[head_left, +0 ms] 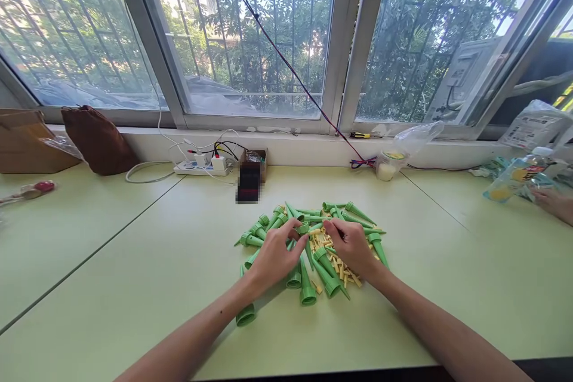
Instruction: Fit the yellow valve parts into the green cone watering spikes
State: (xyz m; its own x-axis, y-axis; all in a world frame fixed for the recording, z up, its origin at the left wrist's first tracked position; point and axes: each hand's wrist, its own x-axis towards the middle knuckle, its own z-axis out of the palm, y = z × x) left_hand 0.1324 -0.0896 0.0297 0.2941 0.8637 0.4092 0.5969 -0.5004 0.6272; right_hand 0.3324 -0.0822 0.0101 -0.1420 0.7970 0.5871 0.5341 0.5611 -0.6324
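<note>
My left hand (276, 255) pinches a green plastic cone spike (303, 228) by its wide collar, its narrow end pointing down toward the table. Just to the right, my right hand (353, 248) is closed with thumb and fingertips together; whatever lies between them is too small to make out. Beneath and around both hands, many more green cone spikes (308, 292) are scattered, some with the open end toward me. A heap of small pale yellow plugs (347, 271) lies under my right hand, partly covered by it.
Along the back stand a power strip (201, 168) with cables, a small box (264, 161) and a plastic-wrapped cup (385, 168). A brown cloth bag (96, 140) and cardboard box (33, 140) sit at left. Another person's hand (555, 203) is near a bottle (523, 173) at right.
</note>
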